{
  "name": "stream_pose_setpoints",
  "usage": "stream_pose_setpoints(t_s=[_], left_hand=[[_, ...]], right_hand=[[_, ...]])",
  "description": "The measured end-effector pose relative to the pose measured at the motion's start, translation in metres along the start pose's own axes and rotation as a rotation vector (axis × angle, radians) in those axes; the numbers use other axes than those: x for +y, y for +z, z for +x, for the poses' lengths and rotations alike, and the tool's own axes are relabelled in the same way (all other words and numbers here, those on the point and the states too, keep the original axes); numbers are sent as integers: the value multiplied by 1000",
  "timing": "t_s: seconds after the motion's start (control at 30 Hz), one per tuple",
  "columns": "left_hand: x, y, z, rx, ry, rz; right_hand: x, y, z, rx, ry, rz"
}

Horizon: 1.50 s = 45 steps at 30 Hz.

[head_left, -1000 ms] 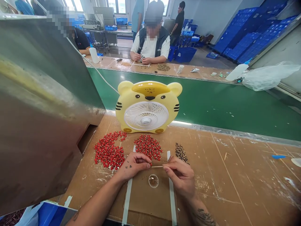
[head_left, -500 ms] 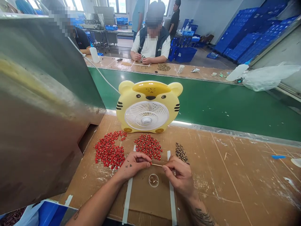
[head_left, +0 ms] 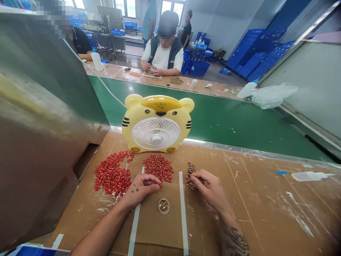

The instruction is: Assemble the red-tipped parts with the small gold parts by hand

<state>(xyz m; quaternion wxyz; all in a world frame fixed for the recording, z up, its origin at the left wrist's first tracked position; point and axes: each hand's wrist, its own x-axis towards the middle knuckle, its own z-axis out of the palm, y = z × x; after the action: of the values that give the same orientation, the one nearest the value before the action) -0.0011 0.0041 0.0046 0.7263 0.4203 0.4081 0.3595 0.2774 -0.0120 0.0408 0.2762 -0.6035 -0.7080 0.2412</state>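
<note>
My left hand (head_left: 145, 188) is closed in a pinch, with a small red piece (head_left: 160, 185) at its fingertips. My right hand (head_left: 209, 185) reaches into a pile of small dark-and-gold pieces (head_left: 191, 169), thumb and forefinger together; whatever is between them is hidden. Between the hands, a small clear round dish (head_left: 163, 206) rests on the cardboard mat (head_left: 162, 229), a thin stick apparently lying across it. A pile of small red pieces with metallic parts (head_left: 160, 167) lies just beyond my left hand, and a larger red pile (head_left: 112, 176) lies left of it.
A yellow animal-faced fan (head_left: 156, 122) stands behind the piles. A large metal housing (head_left: 48, 117) walls off the left side. White tape strips (head_left: 184, 213) edge the mat. A squeeze bottle (head_left: 310, 176) lies far right. Across the green belt (head_left: 226, 122), a co-worker (head_left: 163, 49) sits handling small pieces.
My right hand has left the stick it held near the red piece and moved to the dark-and-gold pile. A stick now appears in the dish. The view has shifted right.
</note>
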Motion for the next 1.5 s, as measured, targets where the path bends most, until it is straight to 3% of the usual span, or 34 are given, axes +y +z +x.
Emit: stream_pose_setpoints(t_s=[0.1, 0.2, 0.47, 0.8, 0.97, 1.13, 1.23, 1.5], left_hand=[[0, -1, 1, -5, 3, 5], [0, -1, 1, -15, 1, 0], [0, -1, 2, -15, 29, 19], [10, 5, -1, -22, 30, 27], [5, 3, 0, -27, 46, -11], [6, 5, -1, 6, 57, 8], [6, 7, -1, 68, 67, 11], [-1, 9, -3, 131, 233, 23]], right_hand=[[10, -12, -1, -101, -49, -164], [11, -8, -2, -196, -128, -277], [-8, 5, 19, -368, -149, -580], [-17, 21, 25, -298, -126, -611], [-18, 20, 21, -217, -113, -479], [-27, 34, 7, -40, 32, 232], [-38, 51, 2, 3, 73, 520], [-55, 80, 5, 144, 60, 690]])
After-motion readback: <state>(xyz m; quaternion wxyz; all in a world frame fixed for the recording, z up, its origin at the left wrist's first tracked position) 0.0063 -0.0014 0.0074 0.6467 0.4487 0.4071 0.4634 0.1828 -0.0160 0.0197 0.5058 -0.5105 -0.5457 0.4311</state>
